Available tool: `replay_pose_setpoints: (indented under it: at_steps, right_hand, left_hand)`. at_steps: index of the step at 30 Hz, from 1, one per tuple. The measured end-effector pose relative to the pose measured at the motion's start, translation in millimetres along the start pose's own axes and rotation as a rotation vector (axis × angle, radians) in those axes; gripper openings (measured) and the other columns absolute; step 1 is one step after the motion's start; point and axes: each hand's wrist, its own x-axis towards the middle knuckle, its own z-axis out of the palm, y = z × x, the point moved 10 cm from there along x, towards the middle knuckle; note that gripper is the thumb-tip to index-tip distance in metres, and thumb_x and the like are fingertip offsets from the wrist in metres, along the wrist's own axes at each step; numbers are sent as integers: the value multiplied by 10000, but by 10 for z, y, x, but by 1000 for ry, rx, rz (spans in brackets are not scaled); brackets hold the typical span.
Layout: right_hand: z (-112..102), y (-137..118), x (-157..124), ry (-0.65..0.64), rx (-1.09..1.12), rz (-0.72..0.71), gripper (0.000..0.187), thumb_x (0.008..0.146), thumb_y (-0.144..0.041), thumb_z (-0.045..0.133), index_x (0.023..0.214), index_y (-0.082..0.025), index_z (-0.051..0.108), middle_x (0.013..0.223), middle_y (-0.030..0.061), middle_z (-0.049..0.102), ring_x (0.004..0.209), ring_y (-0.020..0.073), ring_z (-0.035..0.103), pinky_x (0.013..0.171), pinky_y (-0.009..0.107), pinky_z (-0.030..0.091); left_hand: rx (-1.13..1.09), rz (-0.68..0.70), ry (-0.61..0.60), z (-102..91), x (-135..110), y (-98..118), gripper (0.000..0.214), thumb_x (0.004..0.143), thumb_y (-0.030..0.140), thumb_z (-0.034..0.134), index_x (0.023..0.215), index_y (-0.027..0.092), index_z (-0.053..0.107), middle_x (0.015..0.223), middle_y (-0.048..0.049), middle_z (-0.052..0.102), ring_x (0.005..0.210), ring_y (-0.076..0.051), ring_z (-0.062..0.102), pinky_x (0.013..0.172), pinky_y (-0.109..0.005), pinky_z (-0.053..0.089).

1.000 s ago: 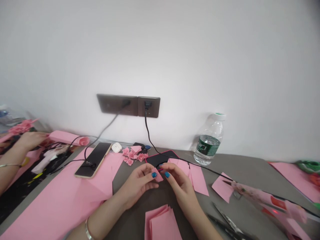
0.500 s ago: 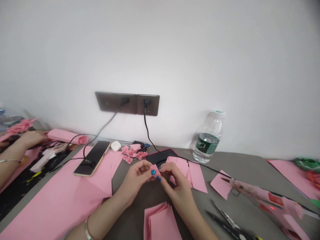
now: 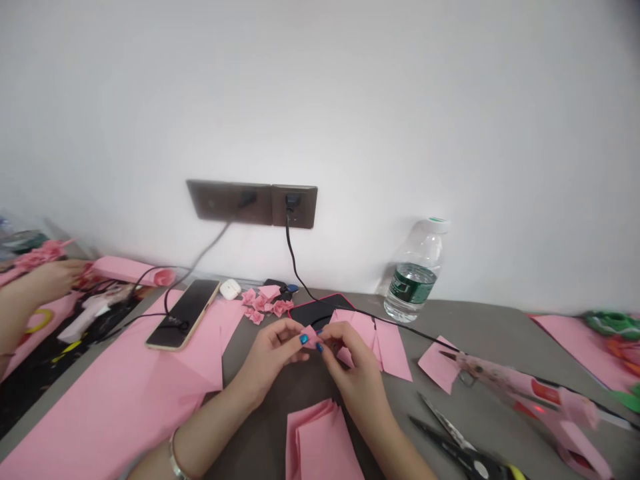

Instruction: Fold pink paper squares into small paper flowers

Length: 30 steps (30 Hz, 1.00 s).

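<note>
My left hand (image 3: 273,357) and my right hand (image 3: 350,363) meet above the grey table (image 3: 475,333), both pinching a small folded piece of pink paper (image 3: 311,337) between thumbs and fingertips. A stack of pink paper squares (image 3: 320,440) lies just below my hands. Several small pink paper flowers (image 3: 265,303) sit behind them, near a black phone with a red edge (image 3: 320,310).
A large pink sheet (image 3: 125,400) with a phone (image 3: 184,313) on charge lies to the left. A water bottle (image 3: 415,273) stands by the wall. Scissors (image 3: 460,447) and a pink glue gun (image 3: 530,393) lie at the right. Another person's hand (image 3: 45,280) works at far left.
My hands have lifted a little and drawn closer together on the small pink paper. The other person's arm at far left has moved back slightly.
</note>
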Motion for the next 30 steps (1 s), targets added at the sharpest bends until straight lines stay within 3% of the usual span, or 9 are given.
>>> replay_pose_setpoints:
  at_steps: [14, 30]
  right_hand:
    - [49, -3, 5, -42, 42, -1, 112, 876, -114, 532, 865, -216, 576, 834, 20, 598, 735, 162, 558, 627, 258, 413]
    - [102, 39, -8, -76, 71, 54, 99, 870, -127, 508, 832, -213, 541, 820, 18, 578, 712, 159, 537, 630, 251, 421]
  left_hand:
    - [18, 23, -33, -3, 11, -32, 204, 737, 271, 790, 846, 149, 669, 772, -10, 655, 708, -100, 603, 657, -188, 537]
    - [80, 36, -36, 29, 2, 18, 245, 754, 345, 772, 823, 141, 656, 719, 3, 622, 652, -89, 573, 624, -182, 514]
